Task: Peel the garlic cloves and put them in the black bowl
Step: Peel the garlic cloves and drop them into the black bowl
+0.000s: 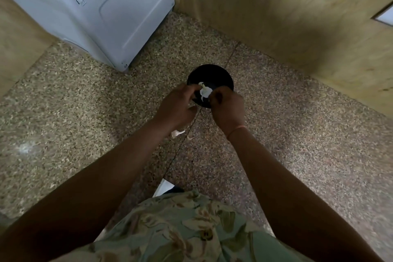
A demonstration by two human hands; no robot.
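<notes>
Garlic [205, 92] is held between both hands, just above the near rim of the black bowl [217, 76], which sits on the speckled floor [297, 134] at mid-scene

Hands: left hand [177, 108] has its fingers curled and pinches the garlic's left side. Right hand [227, 108] is curled too and pinches the right side. The exact fingertip contact is too small to read, and neither hand is spread

Looks: small, white and papery, with a thin pointed tip sticking up toward the far side. Pale flaps hang off it, so I'd judge the skin is part lifted and not yet off. Can't tell whether it's a single clove or a small cluster, nor whether anything lies in the bowl

Handling, as a judgement:
- very light, with a firm core under dry, brittle skin that tears in flakes
- bare clove likely tacky or a bit slick, so a hard squeeze could shoot it out
- best hold is a thumb and forefinger pinch across the fat middle, with the other hand picking at a loose skin edge near the tip or root end
- keep it over the bowl in case it slips

Peel scraps [177, 133] lie on the floor near the left wrist — light enough to drift

Far left: white appliance [95, 6]
</notes>
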